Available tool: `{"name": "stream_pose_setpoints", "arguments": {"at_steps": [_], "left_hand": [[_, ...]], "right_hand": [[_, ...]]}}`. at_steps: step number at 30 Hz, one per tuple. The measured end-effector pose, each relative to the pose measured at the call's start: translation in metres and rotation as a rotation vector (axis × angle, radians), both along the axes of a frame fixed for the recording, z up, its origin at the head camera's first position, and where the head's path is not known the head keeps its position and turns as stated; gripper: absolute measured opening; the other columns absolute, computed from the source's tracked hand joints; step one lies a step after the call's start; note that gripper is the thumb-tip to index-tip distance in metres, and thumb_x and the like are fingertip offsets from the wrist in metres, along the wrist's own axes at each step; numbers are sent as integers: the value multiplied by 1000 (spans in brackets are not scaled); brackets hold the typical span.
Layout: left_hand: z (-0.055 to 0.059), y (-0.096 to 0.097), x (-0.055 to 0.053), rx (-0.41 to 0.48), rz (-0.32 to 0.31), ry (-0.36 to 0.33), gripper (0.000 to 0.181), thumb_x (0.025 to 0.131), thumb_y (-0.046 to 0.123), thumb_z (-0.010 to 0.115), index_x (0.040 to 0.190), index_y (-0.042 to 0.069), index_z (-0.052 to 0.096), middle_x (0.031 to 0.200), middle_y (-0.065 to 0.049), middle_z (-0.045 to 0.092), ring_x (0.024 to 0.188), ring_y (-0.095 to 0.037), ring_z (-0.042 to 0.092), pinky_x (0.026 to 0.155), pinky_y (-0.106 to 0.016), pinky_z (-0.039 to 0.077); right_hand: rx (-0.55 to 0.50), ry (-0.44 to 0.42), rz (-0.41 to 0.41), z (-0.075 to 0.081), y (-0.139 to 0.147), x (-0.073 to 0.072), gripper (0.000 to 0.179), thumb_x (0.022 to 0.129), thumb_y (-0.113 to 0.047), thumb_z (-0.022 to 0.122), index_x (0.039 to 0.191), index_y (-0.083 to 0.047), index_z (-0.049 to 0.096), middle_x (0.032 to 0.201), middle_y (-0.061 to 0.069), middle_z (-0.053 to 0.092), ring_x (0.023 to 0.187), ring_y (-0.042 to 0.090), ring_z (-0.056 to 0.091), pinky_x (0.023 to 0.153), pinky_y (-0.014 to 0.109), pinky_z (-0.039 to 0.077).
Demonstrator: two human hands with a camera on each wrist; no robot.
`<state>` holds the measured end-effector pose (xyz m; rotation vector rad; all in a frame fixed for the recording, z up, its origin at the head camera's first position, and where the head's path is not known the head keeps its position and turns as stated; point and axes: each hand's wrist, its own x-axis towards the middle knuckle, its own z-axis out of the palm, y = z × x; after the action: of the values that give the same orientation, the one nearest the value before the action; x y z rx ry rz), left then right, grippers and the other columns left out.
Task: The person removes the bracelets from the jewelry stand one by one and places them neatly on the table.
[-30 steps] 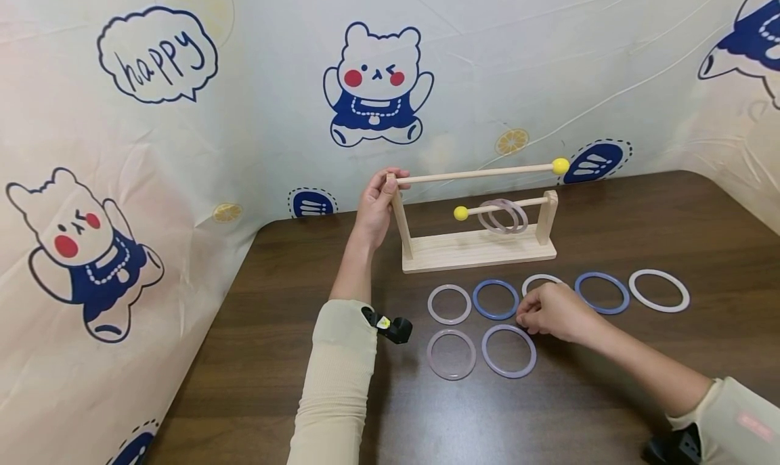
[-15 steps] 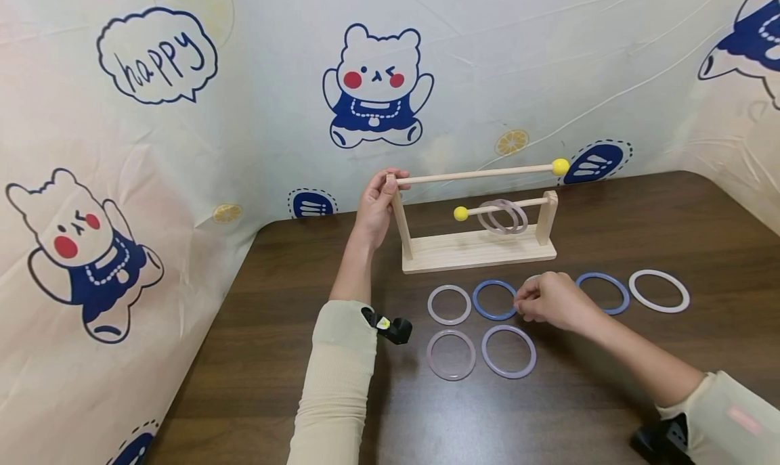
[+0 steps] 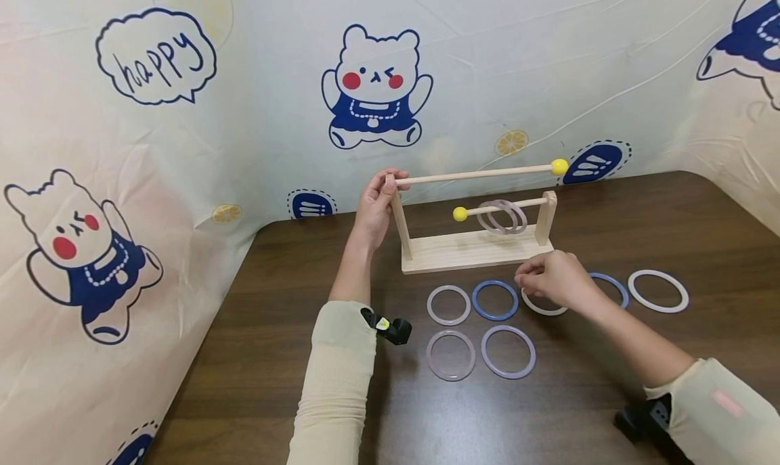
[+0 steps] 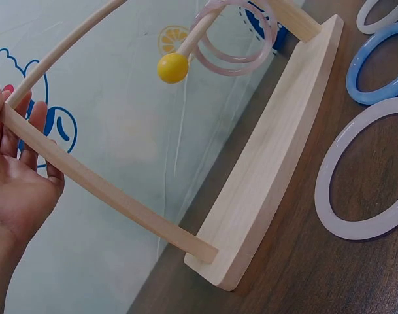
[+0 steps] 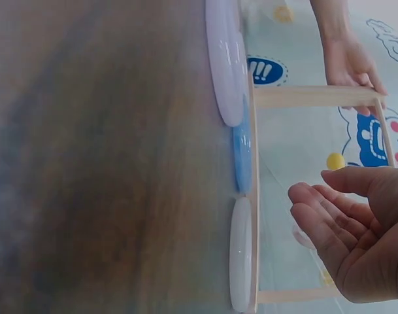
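My left hand grips the top of the left post of a wooden stand, thumb in front and fingers behind. The long upper rod ends in a yellow ball. On the shorter lower rod hang pinkish rings. My right hand hovers over a white ring, which it partly covers in the head view. In the right wrist view, the fingers are loosely bent, with nothing between them and the thumb. A blue ring lies just left of that hand.
A pale ring, a pinkish ring and a lilac ring lie on the dark wooden table. Another blue ring, partly behind the right hand, and a white ring lie to the right. A printed cloth hangs behind.
My right hand has risen and moved away from me, from the gap above the lilac ring to over the white ring. The left hand and stand have stayed still.
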<state>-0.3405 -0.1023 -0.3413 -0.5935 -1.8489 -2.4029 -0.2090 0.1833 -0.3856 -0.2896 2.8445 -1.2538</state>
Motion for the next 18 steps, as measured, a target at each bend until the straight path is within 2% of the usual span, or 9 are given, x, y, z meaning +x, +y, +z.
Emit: {"name": "stream_pose_setpoints", "arguments": {"at_steps": [6, 12, 15, 18], "left_hand": [[0, 0, 0, 6, 0, -2, 14, 98, 14, 44, 103, 17, 57, 102, 6, 63, 93, -13, 57, 87, -28, 35], [0, 0, 1, 7, 0, -4, 14, 98, 13, 44, 104, 16, 57, 102, 6, 63, 94, -13, 57, 87, -28, 35], [0, 0, 1, -1, 1, -1, 15, 98, 14, 44, 104, 17, 57, 102, 6, 63, 94, -13, 57, 88, -31, 34], [0, 0, 1, -1, 0, 3, 15, 98, 13, 44, 103, 18, 57, 102, 6, 63, 93, -13, 57, 94, -40, 30]], "right_hand": [[-20, 23, -21, 3, 0, -6, 13, 82, -10, 66, 86, 2, 70, 69, 4, 68, 60, 17, 65, 51, 25, 47], [-21, 19, -36, 4, 0, -9, 14, 82, -11, 67, 87, 1, 70, 67, 4, 68, 59, 14, 64, 52, 23, 46], [-37, 14, -36, 4, 0, -11, 14, 82, -10, 66, 88, 2, 70, 68, 6, 68, 61, 18, 65, 53, 23, 47], [-45, 11, -36, 5, 1, -14, 15, 83, -9, 66, 89, 3, 69, 69, 6, 68, 64, 21, 66, 53, 23, 48]]}}
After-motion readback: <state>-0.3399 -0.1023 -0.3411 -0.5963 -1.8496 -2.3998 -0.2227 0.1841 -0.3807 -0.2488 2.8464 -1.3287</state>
